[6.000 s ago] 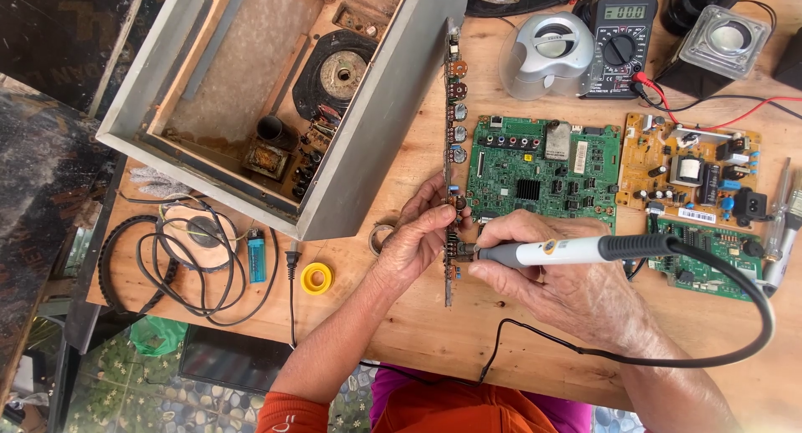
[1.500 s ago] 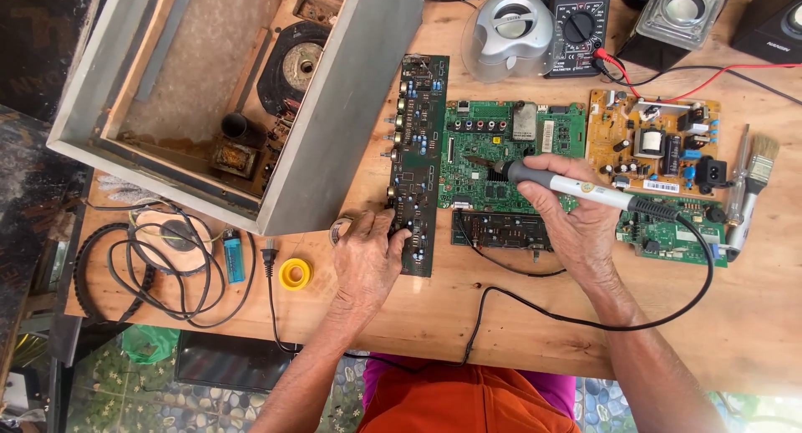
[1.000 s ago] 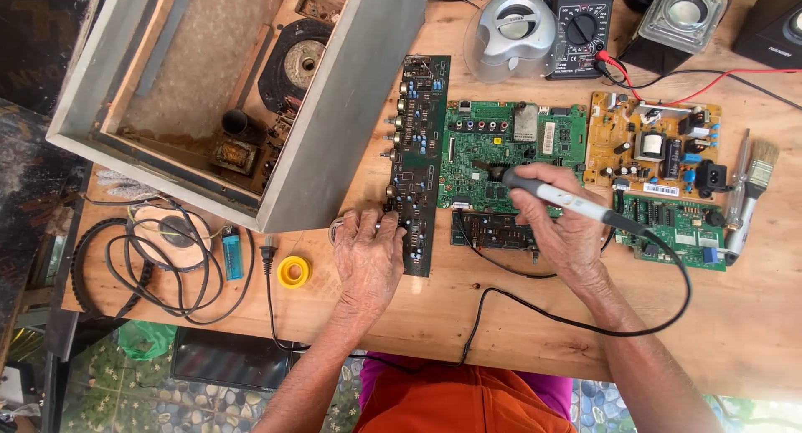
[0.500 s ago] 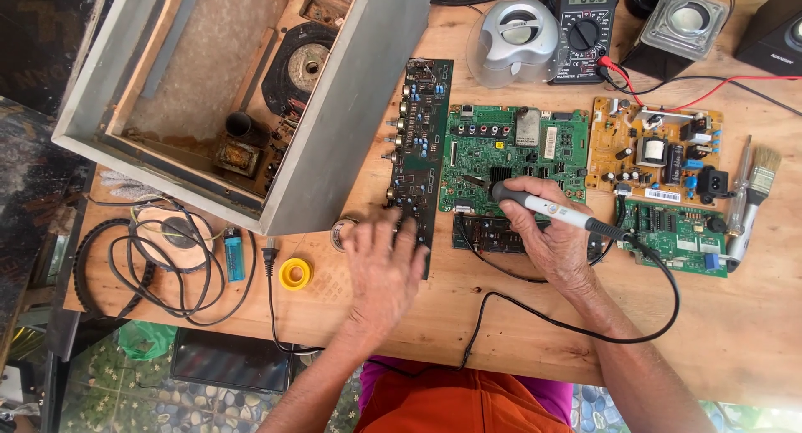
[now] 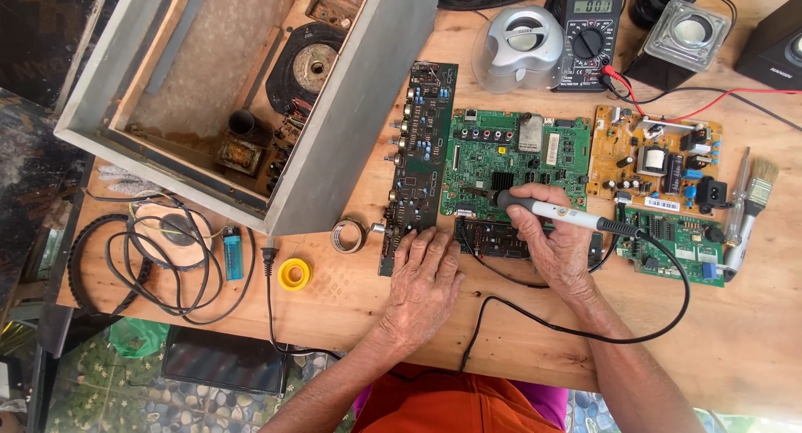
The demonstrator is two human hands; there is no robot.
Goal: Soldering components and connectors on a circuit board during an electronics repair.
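Note:
My left hand (image 5: 423, 284) lies flat on the wooden table, fingertips resting on the near end of a long dark circuit board (image 5: 418, 162). My right hand (image 5: 551, 243) grips a white soldering iron (image 5: 558, 216) with a black cord, its tip touching the green circuit board (image 5: 514, 157) near a black heat sink. A small dark board (image 5: 493, 238) lies just under my right hand.
An open grey speaker cabinet (image 5: 242, 99) stands at the left. A multimeter (image 5: 588, 40), small speakers (image 5: 518, 49), a yellow board (image 5: 656, 162), another green board (image 5: 677, 245), a brush (image 5: 752, 203), a solder roll (image 5: 294, 273), tape (image 5: 347, 235), a blue lighter (image 5: 233, 253) and coiled cables (image 5: 159, 258).
The long dark board now lies flat on the table instead of being held on edge. My right hand moved the iron's tip down onto the green board; my left hand flattened beside it.

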